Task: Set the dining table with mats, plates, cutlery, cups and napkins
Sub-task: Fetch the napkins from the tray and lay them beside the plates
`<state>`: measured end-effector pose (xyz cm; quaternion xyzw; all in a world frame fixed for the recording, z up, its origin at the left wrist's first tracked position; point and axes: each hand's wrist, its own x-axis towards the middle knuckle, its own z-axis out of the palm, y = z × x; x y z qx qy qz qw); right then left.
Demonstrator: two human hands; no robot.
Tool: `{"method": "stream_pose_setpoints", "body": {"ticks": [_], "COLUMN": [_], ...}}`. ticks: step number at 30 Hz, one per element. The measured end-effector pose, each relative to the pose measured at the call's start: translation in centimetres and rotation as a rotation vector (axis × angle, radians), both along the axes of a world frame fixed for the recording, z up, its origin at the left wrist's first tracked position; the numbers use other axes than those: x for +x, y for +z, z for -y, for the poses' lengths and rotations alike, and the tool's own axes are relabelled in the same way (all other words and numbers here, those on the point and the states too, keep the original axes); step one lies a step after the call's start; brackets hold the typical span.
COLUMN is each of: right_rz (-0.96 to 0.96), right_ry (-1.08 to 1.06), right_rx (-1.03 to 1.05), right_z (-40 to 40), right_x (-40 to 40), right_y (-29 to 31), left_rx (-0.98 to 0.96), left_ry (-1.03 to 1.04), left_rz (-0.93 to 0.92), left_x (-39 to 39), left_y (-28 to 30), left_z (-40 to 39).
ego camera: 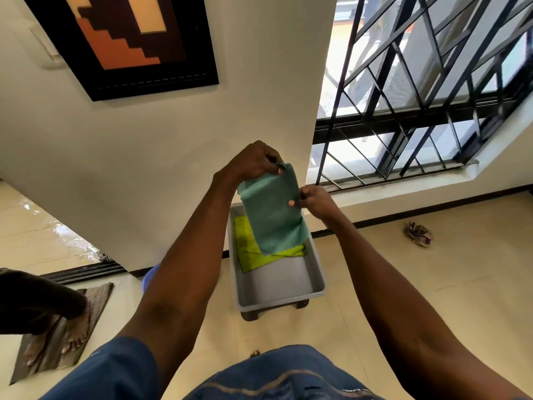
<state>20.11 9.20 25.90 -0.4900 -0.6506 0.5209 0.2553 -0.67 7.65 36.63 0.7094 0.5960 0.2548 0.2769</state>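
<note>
A teal-green cloth napkin [272, 215] hangs folded in the air above a grey plastic tray [285, 290] that stands on the floor. My left hand [253, 161] pinches the napkin's top edge. My right hand [315, 202] pinches its right edge, a little lower. Inside the tray lies a yellow-green napkin [248, 252], partly hidden behind the hanging teal one. The near half of the tray's bottom is bare.
The tray stands on a cream tiled floor by a white wall corner. A barred window [418, 90] is at the right, a framed picture [124, 41] up on the wall. Another person's feet [66, 339] stand on a brown mat at the left. A crumpled scrap [418, 233] lies on the floor at the right.
</note>
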Motion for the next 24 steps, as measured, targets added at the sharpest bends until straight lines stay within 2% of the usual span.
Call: {"method": "stream_pose_setpoints", "body": {"ticks": [3,12,14,17,19,21,24], "right_rz": [0.133,0.231,0.184,-0.034,-0.093,-0.035,0.186], "right_ry": [-0.024,-0.133,-0.184,-0.298,-0.356,-0.373,-0.323], "right_rx": [-0.007,0.023,-0.027,-0.155,-0.183,-0.154,-0.101], "right_z": [0.9,1.3,1.4,1.9,2.0,2.0,0.8], "right_x": [0.3,2.5,2.7,2.8,3.0,3.0,2.8], "right_y": [-3.1,-6.1,-6.7,-6.6,-6.7,-6.7,-6.4], "left_rx": [0.004,0.048,0.072,0.093,0.103,0.109,0.100], "left_ry": [0.002,0.172,0.200,0.238,0.267,0.304,0.326], "left_rz": [0.020,0.129,0.151,0.161,0.162,0.168,0.181], "left_x": [-0.6,-4.3,-4.7,-5.2,-5.6,-5.8,-5.5], "left_y": [0.8,0.2,0.2,0.2,0.1,-0.4,-1.2], "left_z": [-0.1,0.2,0.2,0.0,-0.1,-0.2,-0.1]}}
